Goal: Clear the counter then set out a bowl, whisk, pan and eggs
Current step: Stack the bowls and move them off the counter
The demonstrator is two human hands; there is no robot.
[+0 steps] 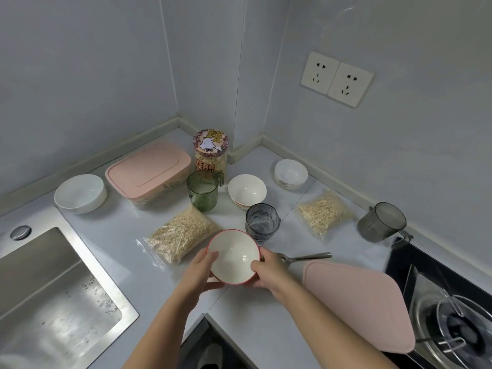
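A red-rimmed white bowl [232, 255] is near the counter's front edge, held between both hands. My left hand [203, 270] grips its left side, thumb over the rim. My right hand [267, 271] grips its right side, thumb on the rim. The bowl is empty. Other white bowls stand on the counter [119, 235]: a large one [80, 193] at the far left, one in the middle [247, 190] and one at the back right [290, 173]. No whisk, pan or eggs are in view.
On the counter are a pink-lidded box [149, 171], a printed jar [210, 150], a green cup [203, 190], a grey glass [262, 221], a grey mug [381, 221], two bags of oats [181, 233] [323, 213], a spoon [306, 257] and a pink board [356, 302]. Sink [53, 294] left, stove [452, 323] right.
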